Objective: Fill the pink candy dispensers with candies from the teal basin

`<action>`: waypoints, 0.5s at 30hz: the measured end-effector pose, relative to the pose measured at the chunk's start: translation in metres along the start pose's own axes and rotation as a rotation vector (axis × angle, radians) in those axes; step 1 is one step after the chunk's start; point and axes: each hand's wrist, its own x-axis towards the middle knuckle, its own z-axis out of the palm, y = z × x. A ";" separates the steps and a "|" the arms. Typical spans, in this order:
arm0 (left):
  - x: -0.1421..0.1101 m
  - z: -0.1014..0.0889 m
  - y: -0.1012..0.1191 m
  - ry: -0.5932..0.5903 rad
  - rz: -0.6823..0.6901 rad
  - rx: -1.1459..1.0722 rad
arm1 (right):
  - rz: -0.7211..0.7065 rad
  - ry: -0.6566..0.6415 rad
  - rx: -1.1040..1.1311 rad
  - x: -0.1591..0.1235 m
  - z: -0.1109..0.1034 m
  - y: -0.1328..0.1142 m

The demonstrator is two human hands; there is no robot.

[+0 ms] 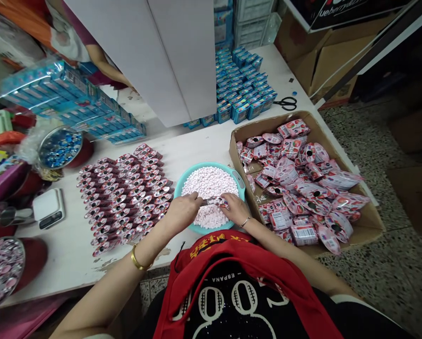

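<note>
A turquoise basin [180, 181] full of small pale pink candies [211, 181] stands in front of me. Over it, my left hand [185, 211] is closed round the handle of a small metal scoop [206, 202], which has some candies in it. My right hand [235, 209] grips a small pink pack [224, 203] against the scoop's tip; the fingers hide most of this pack. Left of the basin, rows of pink packs [126, 197] stand upright with dark openings on top. To the right, a cardboard box [236, 141] holds a loose heap of similar packs [296, 174].
Blue packs [246, 89] and scissors [287, 103] lie behind, beside a white panel [182, 56]. At left are a white scale [49, 207], a pot of blue-wrapped pieces [60, 148], a pot of pink pieces [4, 268] and stacked blue boxes [66, 94]. Another person's arm [108, 68] shows behind.
</note>
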 end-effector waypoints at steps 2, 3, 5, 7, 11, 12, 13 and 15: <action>-0.003 0.006 -0.009 0.012 -0.072 -0.079 | 0.049 0.014 0.051 -0.001 -0.001 0.002; -0.005 0.011 -0.014 0.025 -0.116 -0.135 | 0.078 0.014 0.098 -0.001 -0.001 0.003; -0.007 0.025 -0.024 0.073 -0.184 -0.275 | 0.148 -0.015 0.240 0.000 0.000 0.005; -0.007 0.042 -0.028 0.152 -0.190 -0.465 | 0.239 -0.086 0.429 0.001 0.003 0.006; -0.002 0.076 -0.016 0.270 -0.129 -0.886 | 0.411 -0.269 0.777 0.003 0.014 0.000; 0.001 0.083 -0.011 0.257 -0.120 -0.965 | 0.433 -0.310 0.835 0.003 0.017 -0.003; 0.003 0.090 -0.007 0.228 -0.114 -1.030 | 0.450 -0.343 0.881 0.003 0.020 -0.006; 0.006 0.100 0.000 0.147 -0.108 -1.135 | 0.490 -0.390 0.951 0.002 0.024 -0.011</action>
